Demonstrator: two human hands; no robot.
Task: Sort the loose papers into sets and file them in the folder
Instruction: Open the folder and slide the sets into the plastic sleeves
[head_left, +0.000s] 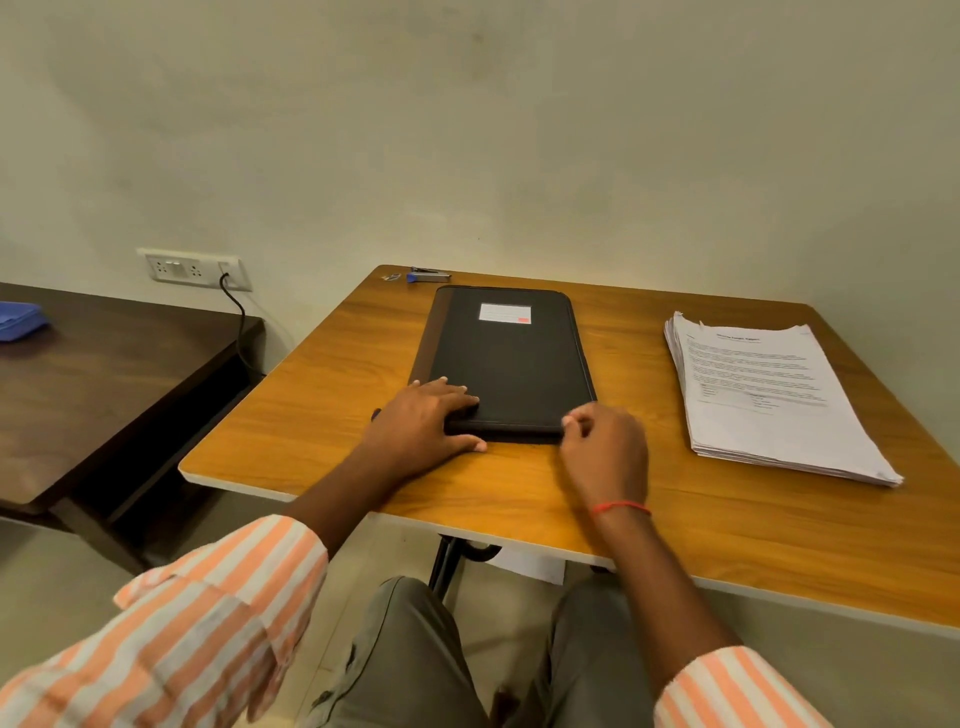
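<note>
Head view: wooden table (322, 384) with a closed black folder (511, 358) lying flat at its middle.
Left hand (423, 423): spread flat, palm down on the folder's near left corner, gripping nothing.
Right hand (605, 452): fingers curled at the folder's near right corner; whether it pinches the edge is unclear.
Paper stack (769, 395): right of the folder, apart from it.
Stapler (428, 274): far table edge.
</note>
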